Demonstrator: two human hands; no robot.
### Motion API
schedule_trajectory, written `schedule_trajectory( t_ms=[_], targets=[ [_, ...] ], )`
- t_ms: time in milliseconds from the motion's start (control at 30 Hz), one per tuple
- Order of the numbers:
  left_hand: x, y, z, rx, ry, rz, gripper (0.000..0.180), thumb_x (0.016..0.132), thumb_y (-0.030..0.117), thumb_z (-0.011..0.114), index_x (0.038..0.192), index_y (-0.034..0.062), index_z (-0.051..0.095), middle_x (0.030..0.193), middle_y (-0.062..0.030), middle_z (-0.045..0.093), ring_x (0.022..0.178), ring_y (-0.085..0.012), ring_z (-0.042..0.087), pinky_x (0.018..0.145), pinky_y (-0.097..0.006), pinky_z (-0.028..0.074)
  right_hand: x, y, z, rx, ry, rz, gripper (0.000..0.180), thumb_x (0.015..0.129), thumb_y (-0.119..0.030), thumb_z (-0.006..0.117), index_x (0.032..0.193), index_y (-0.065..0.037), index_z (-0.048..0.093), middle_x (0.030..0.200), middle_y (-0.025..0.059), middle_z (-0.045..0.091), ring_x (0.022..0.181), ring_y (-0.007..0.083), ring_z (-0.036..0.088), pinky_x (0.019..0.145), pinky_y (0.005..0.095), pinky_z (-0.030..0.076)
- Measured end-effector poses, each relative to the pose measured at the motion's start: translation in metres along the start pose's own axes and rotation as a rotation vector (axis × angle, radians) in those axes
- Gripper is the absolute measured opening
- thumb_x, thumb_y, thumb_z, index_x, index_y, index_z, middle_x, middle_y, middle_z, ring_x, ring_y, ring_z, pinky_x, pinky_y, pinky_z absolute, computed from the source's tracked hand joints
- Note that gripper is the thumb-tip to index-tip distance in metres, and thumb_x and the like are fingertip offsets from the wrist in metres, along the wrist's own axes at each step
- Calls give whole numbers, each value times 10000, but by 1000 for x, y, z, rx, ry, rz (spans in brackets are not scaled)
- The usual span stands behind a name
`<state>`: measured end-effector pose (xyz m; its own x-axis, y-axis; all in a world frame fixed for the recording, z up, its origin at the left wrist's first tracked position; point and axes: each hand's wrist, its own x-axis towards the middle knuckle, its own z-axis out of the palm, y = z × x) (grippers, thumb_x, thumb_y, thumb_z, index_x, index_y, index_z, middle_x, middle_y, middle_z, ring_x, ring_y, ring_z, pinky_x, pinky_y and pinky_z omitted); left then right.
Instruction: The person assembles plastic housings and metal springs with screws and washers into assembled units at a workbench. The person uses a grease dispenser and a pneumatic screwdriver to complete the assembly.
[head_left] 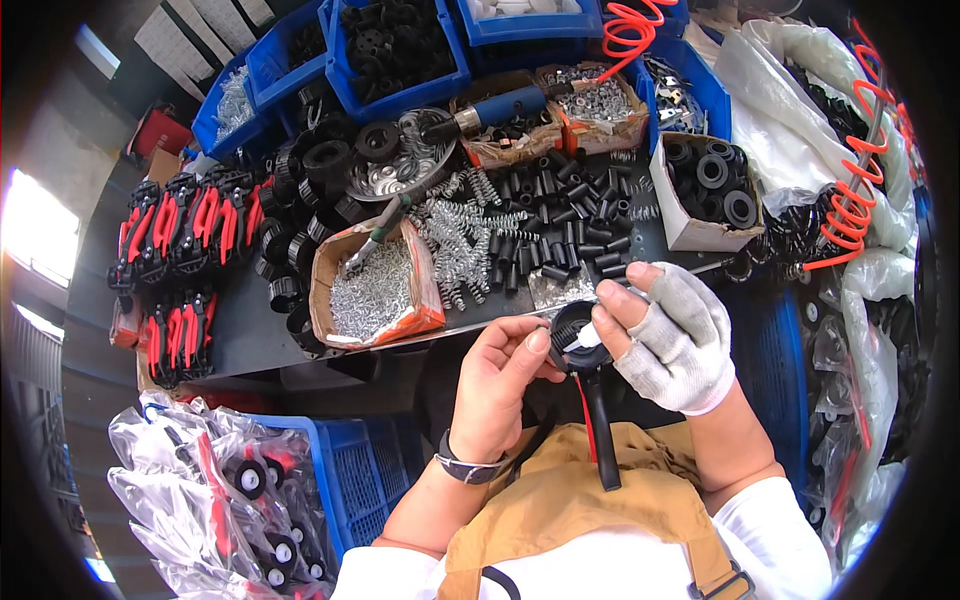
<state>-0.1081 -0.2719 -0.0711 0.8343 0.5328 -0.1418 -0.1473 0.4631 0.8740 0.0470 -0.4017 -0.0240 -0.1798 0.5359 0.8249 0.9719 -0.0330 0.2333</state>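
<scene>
The left hand (505, 358), bare and banded at the wrist by a black wristwatch (470, 468), is shown to the lower right of the orange-and-white cardboard box (428, 292) filled with small silver-coloured metal parts. The rim of a black, round-headed implement (600, 412) with a long straight handle is grasped between its thumb and fingers; the implement is thus held beyond the box's lower right corner. The right hand (680, 348), covered by a grey-white fingerless glove, is placed farther right of the box, its fingers curled about a white tapered piece (584, 338) directed into the round head; the rest of that piece is hidden. Silver coil springs (450, 240) are heaped just right of the box, and short black tubes (565, 210) are scattered beyond them. Red-and-black hand tools (190, 225) are ranged to its left. A blue perforated plastic crate (370, 475) is seen below it.
</scene>
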Motion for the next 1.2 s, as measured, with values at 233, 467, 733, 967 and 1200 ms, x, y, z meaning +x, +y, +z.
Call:
schedule_trajectory(
  t_ms=[233, 467, 733, 967, 1200],
  targets=[
    [-1, -2, 3, -45, -18, -18, 265, 985, 201, 600, 1136, -14, 569, 952, -107, 691, 826, -171, 696, 746, -314, 578, 1, 2, -1, -9, 27, 2, 161, 728, -57, 714, 881, -98, 684, 1037, 51, 691, 968, 263, 659, 753, 377, 596],
    [0, -2, 6, -53, -12, -23, 279, 997, 231, 581, 1131, -13, 574, 950, -111, 690, 827, -174, 698, 742, -317, 578, -2, 4, -6, -23, 5, -11, 170, 714, -65, 720, 878, -95, 688, 1032, 45, 692, 1013, 257, 646, 772, 377, 594],
    [0, -2, 5, -79, -7, -18, 268, 995, 219, 580, 1131, -13, 578, 953, -116, 690, 822, -174, 693, 734, -315, 577, 0, 8, -1, 110, -188, 417, 250, 701, -118, 759, 942, -88, 704, 1011, 69, 659, 959, 307, 630, 843, 399, 539],
    [-2, 7, 1, -87, 23, 10, 286, 969, 146, 610, 1193, -26, 565, 1027, -118, 680, 869, -179, 681, 789, -325, 569, 1, 93, 94, 232, -306, 967, 405, 791, -233, 754, 1088, 9, 622, 1063, 238, 652, 1024, 399, 619, 893, 459, 486],
    [2, 37, 5, 693, -93, 380, 375, 841, 66, 746, 1179, -11, 603, 1133, -105, 655, 1023, -196, 644, 902, -321, 518, -9, 145, 163, -63, -544, 1208, 375, 840, -153, 696, 1132, 0, 517, 1024, 264, 680, 1012, 416, 657, 890, 478, 526]
  ],
)
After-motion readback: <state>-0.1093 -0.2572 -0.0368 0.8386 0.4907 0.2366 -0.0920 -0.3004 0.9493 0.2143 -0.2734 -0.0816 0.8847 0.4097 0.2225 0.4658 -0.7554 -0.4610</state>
